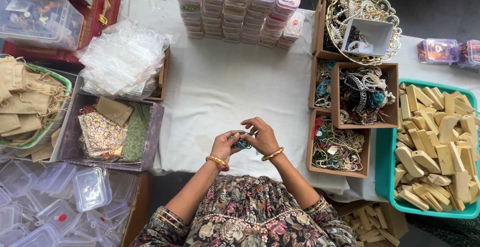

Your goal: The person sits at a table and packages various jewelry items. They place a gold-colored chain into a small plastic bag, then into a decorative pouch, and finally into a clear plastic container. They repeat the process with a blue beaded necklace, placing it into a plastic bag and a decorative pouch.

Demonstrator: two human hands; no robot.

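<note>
Both my hands meet over the near edge of a table covered in white cloth. My left hand and my right hand pinch a small teal beaded piece of jewellery between the fingertips. Each wrist carries a gold bangle. The piece is mostly hidden by my fingers. Just to the right of my right hand is a brown box of tangled bead strings.
Stacked clear plastic cases stand at the back. Brown boxes of jewellery and a gold wire basket are at right, beside a teal tray of wooden blocks. Clear bags, fabric pouches, burlap bags and empty clear boxes lie left.
</note>
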